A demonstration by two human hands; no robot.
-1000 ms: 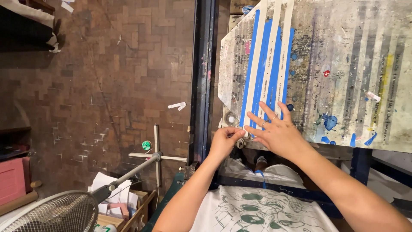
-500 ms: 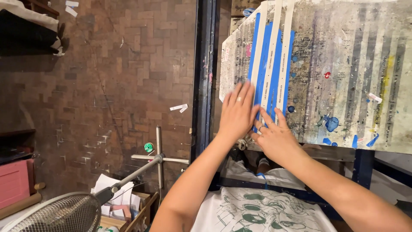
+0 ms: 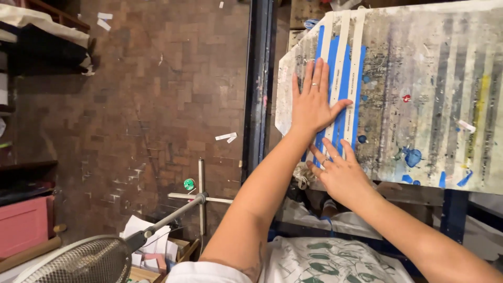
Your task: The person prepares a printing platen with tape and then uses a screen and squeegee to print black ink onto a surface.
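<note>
Two flat palms work best here: the left hand (image 3: 313,102) presses, grip released, on the blue and white tape strips (image 3: 340,78) near the ink-stained tabletop's (image 3: 435,94) left edge. The right hand (image 3: 343,175), also released and holding nothing, should smooth the strips' lower ends outward.

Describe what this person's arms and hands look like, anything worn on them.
Both forearms are bare. The left hand wears a thin ring on one finger; the right hand also shows a ring. A white short sleeve covers the left upper arm.
</note>
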